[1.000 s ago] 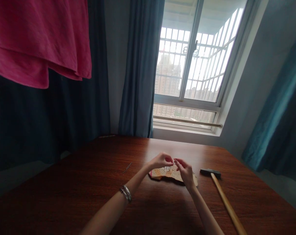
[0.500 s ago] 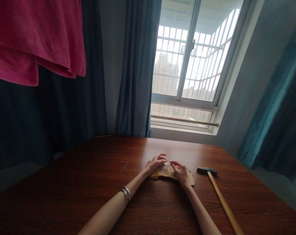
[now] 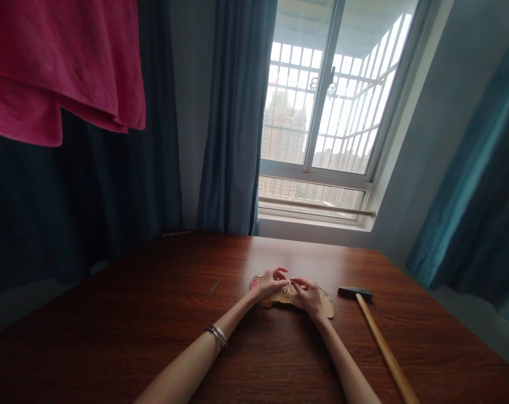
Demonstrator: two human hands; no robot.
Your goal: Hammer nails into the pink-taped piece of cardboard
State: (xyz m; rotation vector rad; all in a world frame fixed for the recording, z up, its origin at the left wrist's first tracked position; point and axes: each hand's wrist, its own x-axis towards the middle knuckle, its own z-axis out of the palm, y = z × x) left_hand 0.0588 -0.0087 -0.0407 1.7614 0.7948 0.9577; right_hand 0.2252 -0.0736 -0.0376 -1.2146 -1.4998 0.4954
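Observation:
A small flat wooden piece (image 3: 325, 303) with dots and thin upright nails lies on the brown table (image 3: 153, 325). My left hand (image 3: 270, 282) and my right hand (image 3: 308, 296) rest over it, fingertips pinched together close to each other above the nails. What the fingers pinch is too small to make out. A bracelet sits on my left wrist (image 3: 218, 335).
A hammer (image 3: 374, 333) with a long wooden handle lies to the right of my hands. Thin nails (image 3: 212, 288) lie to the left. A pink cloth (image 3: 60, 62) hangs at upper left. Curtains (image 3: 233, 118) and a window (image 3: 330, 112) stand behind the table.
Both hands came down from a raised pinch to rest on the wooden piece, then drew their fingertips together again over the nails. The view shifted slightly.

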